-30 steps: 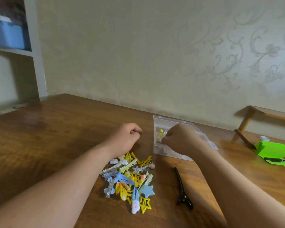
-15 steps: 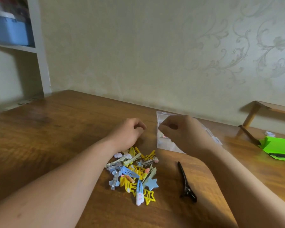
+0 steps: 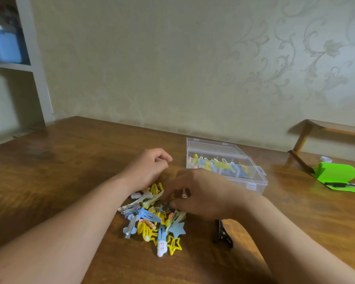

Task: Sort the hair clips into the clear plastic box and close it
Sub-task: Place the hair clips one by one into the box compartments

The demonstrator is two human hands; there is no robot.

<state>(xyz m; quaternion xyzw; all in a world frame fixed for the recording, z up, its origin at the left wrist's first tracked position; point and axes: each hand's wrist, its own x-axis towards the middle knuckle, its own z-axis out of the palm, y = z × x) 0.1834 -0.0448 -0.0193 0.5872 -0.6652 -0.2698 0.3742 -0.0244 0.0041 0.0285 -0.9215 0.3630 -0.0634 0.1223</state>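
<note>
A pile of hair clips (image 3: 152, 218) in yellow, blue and silver lies on the wooden table (image 3: 59, 165) in front of me. My right hand (image 3: 197, 193) hovers low over the pile's far right part, and its fingertips pinch a small clip there. My left hand (image 3: 150, 169) rests on the table just behind the pile, fingers loosely curled and holding nothing. The clear plastic box (image 3: 252, 184) stands to the right beyond the hands with its lid open. Its compartments hold several clips.
A black claw clip (image 3: 221, 234) lies right of the pile, partly under my right forearm. Green paper (image 3: 336, 173) with a dark tool on it lies at the far right, near a wooden stand (image 3: 307, 130). A white shelf with a blue bin (image 3: 2, 46) stands at the left.
My right hand has left the box and come down to the left onto the pile of clips. The box is now in full sight. My left hand has stayed in place.
</note>
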